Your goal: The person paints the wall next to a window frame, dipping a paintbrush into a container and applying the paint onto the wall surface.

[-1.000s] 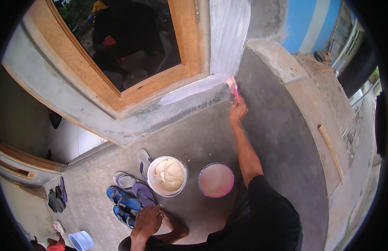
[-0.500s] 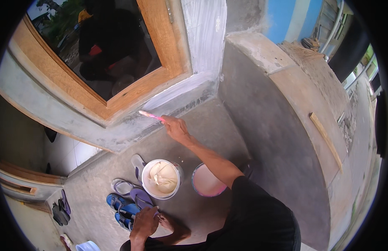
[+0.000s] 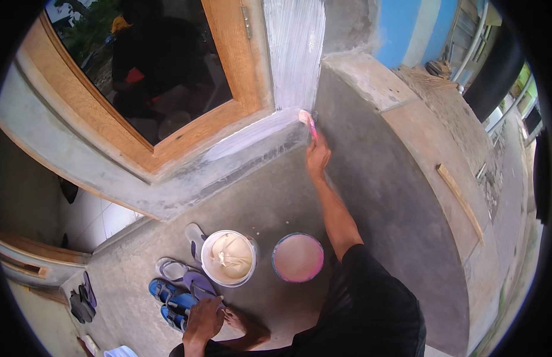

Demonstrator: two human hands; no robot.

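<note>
On the grey concrete floor [image 3: 276, 208], blue strapped sandals [image 3: 179, 302] lie beside your left hand [image 3: 204, 318]; its fingers are curled, and I cannot tell whether they hold anything. Next stands a round white plastic bucket [image 3: 213, 278] with cream-coloured contents, then, just apart, a round pink-rimmed tub [image 3: 298, 257]. Above the floor's far corner, your right hand [image 3: 318, 156] closes its fingers around a pink-handled paintbrush [image 3: 313, 128], pale bristles at the white-streaked grey wall [image 3: 252, 137].

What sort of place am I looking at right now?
Probably a house's porch or front terrace: blue sandals lie on the concrete floor, white tiles show through an opening, and a wood-framed window stands alongside.
</note>
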